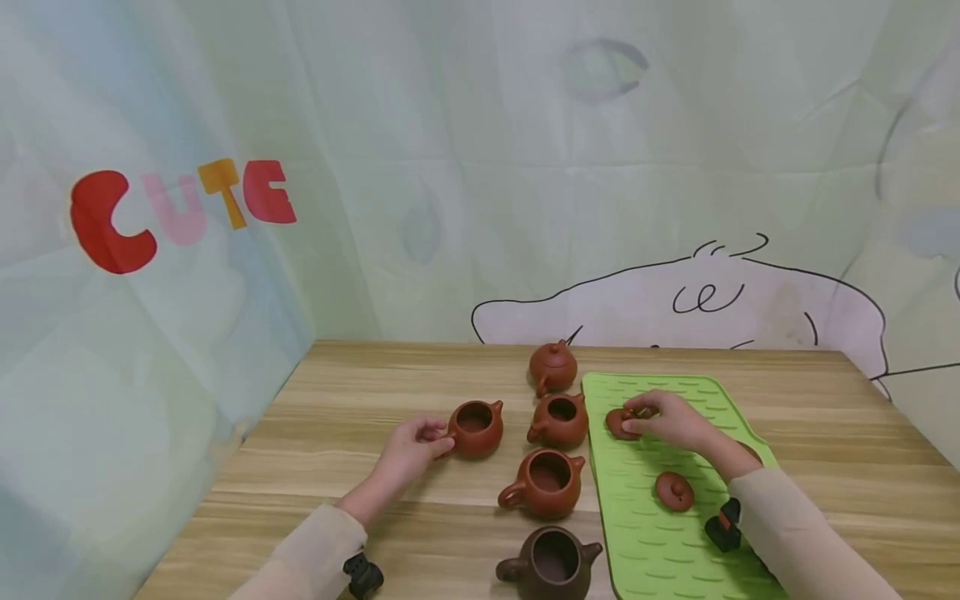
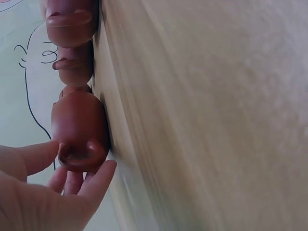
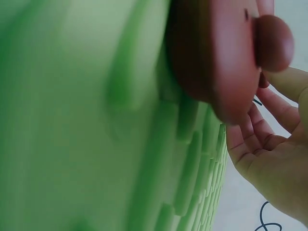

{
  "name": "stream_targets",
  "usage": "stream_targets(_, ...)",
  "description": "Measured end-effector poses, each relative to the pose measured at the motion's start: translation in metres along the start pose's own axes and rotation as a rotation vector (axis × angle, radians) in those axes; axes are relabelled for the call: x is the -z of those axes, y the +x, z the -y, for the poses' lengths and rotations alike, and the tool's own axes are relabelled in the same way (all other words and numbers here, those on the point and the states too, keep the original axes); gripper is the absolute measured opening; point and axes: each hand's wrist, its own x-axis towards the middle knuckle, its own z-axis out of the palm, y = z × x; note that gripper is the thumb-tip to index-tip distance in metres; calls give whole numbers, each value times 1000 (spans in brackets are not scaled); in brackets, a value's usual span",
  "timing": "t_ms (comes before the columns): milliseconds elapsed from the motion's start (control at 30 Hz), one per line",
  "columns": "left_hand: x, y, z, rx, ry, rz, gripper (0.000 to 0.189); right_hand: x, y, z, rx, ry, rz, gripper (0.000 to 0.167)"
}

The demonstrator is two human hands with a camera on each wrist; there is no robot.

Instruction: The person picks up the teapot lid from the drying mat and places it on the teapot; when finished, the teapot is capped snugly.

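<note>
My left hand (image 1: 411, 450) is at the handle of a reddish-brown lidless teapot (image 1: 477, 432), thumb on one side and fingers on the other. In the left wrist view that teapot (image 2: 79, 120) shows its looped handle between the thumb and the fingers. Over the green mat (image 1: 637, 533), my right hand (image 1: 670, 419) pinches a small reddish-brown teapot lid (image 1: 618, 424) between thumb and fingers. Another round lid (image 1: 674, 492) with a knob lies on the mat nearer to me; it looms large in the right wrist view, in front of the right hand (image 3: 274, 139).
Right of the left hand's teapot, a column holds a lidded teapot (image 1: 553, 367) at the back, two open reddish teapots (image 1: 562, 421) (image 1: 551, 483) and a dark brown open teapot (image 1: 555, 567) in front. A further lid (image 1: 750, 452) is partly hidden by the right forearm. A printed curtain stands behind.
</note>
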Motion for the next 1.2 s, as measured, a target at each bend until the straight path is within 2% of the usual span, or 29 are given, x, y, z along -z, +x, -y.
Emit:
stream_targets(233, -1, 1, 2, 16, -36, 4, 20, 0, 0, 2, 8, -2, -5, 31)
stream_targets(467, -1, 0, 3, 7, -77, 8, 13, -1, 2, -2, 16, -18, -10, 26)
stream_targets(867, -2, 1, 2, 31, -81, 14, 6, 2, -1, 1, 20, -41, -20, 25)
stream_targets(1200, 0, 2, 1, 30, -84, 43, 4, 11, 1, 9, 37, -46, -37, 26)
